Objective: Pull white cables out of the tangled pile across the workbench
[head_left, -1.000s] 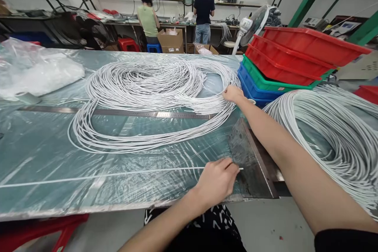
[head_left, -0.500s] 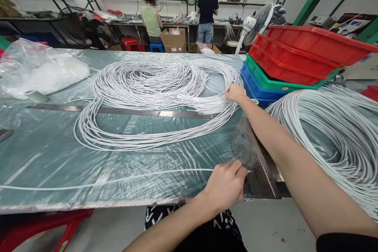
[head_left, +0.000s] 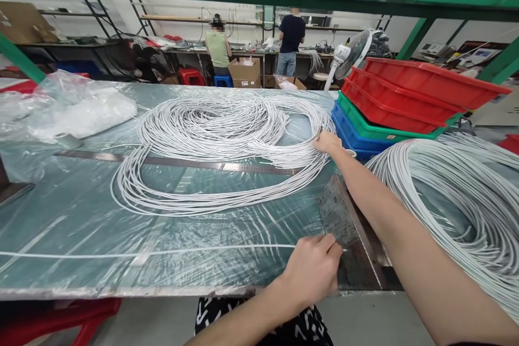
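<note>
Left hand (head_left: 314,269): fingers pinched together on one white cable (head_left: 101,255), running leftward across table (head_left: 77,216); tip beside one metal angle plate (head_left: 357,259). Right hand (head_left: 327,141): fingers curled closed around strands, right side of white cable bundle (head_left: 211,205); strand count indeterminable. One steel ruler (head_left: 231,166), partly beneath bundle. Two co-workers beyond.

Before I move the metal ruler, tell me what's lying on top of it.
A loop of white wires crosses over the metal ruler left of its middle. The stretch beneath those strands is covered and can't be seen.
</note>
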Available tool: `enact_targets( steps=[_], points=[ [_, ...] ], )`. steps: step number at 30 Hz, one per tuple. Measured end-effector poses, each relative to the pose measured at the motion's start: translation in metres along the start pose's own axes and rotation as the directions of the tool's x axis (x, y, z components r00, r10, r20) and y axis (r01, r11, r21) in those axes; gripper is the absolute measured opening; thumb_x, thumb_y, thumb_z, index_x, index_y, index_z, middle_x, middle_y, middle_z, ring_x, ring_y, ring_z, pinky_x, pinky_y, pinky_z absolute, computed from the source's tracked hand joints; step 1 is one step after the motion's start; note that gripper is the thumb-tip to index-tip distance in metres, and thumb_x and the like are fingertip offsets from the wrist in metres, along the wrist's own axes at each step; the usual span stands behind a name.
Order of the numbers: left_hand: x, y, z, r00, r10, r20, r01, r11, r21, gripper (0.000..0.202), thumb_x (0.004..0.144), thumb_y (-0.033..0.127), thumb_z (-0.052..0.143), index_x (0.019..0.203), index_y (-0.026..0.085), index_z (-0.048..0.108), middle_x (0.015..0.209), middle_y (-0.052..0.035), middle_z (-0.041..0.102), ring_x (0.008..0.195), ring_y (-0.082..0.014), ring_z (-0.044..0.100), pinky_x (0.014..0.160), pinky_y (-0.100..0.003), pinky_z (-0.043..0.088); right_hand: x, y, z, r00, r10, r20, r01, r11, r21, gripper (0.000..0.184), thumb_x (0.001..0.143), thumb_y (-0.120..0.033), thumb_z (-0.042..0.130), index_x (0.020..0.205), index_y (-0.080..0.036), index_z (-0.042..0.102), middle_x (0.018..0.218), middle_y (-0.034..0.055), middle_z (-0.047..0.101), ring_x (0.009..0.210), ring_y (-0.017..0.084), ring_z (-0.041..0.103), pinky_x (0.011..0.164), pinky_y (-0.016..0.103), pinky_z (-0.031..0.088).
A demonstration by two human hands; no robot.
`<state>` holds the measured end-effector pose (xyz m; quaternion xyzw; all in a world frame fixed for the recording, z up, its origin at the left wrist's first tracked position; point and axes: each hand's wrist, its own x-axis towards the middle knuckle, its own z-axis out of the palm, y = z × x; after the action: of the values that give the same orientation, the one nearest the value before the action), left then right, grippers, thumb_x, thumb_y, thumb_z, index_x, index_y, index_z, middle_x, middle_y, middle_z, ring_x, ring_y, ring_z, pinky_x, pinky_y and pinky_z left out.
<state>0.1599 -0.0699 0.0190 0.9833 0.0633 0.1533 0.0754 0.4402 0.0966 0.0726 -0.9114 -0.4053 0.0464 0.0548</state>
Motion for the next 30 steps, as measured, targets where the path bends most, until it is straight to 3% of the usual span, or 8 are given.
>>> enact_targets(
  steps=[6,10,14,20,30],
  points=[
    [0.000,-0.001,0.002,1.000,0.006,-0.016,-0.006,1.000,-0.010,0.012,0.075,0.004,0.050,0.074,0.016,0.050,0.078,-0.0028,0.048,0.063,-0.0149,0.048,0.049,-0.028,0.038,-0.001,-0.001,-0.001,0.998,0.009,0.062,-0.009,1.000,-0.012,0.036,0.092,-0.029,0.055,0.122,-0.013,0.066,0.119,0.0180,0.062,0.118,0.031,0.057,0.098,0.040,0.047],
    [0.000,-0.002,0.003,1.000,0.007,-0.020,-0.007,1.000,0.003,0.010,0.074,0.005,0.052,0.075,0.016,0.051,0.078,-0.0026,0.049,0.064,-0.0158,0.050,0.050,-0.029,0.039,-0.003,-0.004,-0.001,0.996,-0.048,0.070,0.049,0.999,-0.007,0.030,0.091,-0.024,0.054,0.117,-0.016,0.068,0.119,0.0141,0.063,0.116,0.028,0.058,0.097,0.037,0.047],
    [0.000,-0.001,0.002,1.000,0.006,-0.009,-0.006,1.000,0.013,0.010,0.073,0.006,0.053,0.076,0.016,0.051,0.079,-0.0024,0.050,0.066,-0.0163,0.052,0.052,-0.029,0.041,-0.004,-0.006,0.001,0.986,-0.120,0.112,0.120,0.993,0.003,0.027,0.089,-0.021,0.057,0.112,-0.020,0.070,0.102,0.0089,0.069,0.108,0.024,0.062,0.095,0.032,0.047],
    [0.000,-0.001,0.000,1.000,0.006,-0.001,-0.005,1.000,0.023,0.012,0.071,0.006,0.054,0.076,0.016,0.050,0.080,-0.0026,0.051,0.067,-0.0164,0.053,0.052,-0.029,0.042,-0.003,-0.006,0.003,0.984,-0.119,0.133,0.121,0.993,-0.008,0.025,0.087,-0.021,0.060,0.110,-0.022,0.069,0.084,0.0056,0.069,0.097,0.021,0.065,0.092,0.030,0.047],
    [-0.001,0.000,0.002,1.000,0.002,-0.027,-0.001,1.000,0.020,0.015,0.066,0.007,0.055,0.077,0.016,0.050,0.080,-0.0029,0.052,0.066,-0.0166,0.053,0.054,-0.029,0.044,0.005,-0.004,0.011,0.986,-0.125,0.111,0.129,0.991,-0.029,0.025,0.082,-0.020,0.064,0.106,-0.022,0.069,0.099,0.0052,0.069,0.106,0.022,0.063,0.091,0.030,0.048]
  ],
)
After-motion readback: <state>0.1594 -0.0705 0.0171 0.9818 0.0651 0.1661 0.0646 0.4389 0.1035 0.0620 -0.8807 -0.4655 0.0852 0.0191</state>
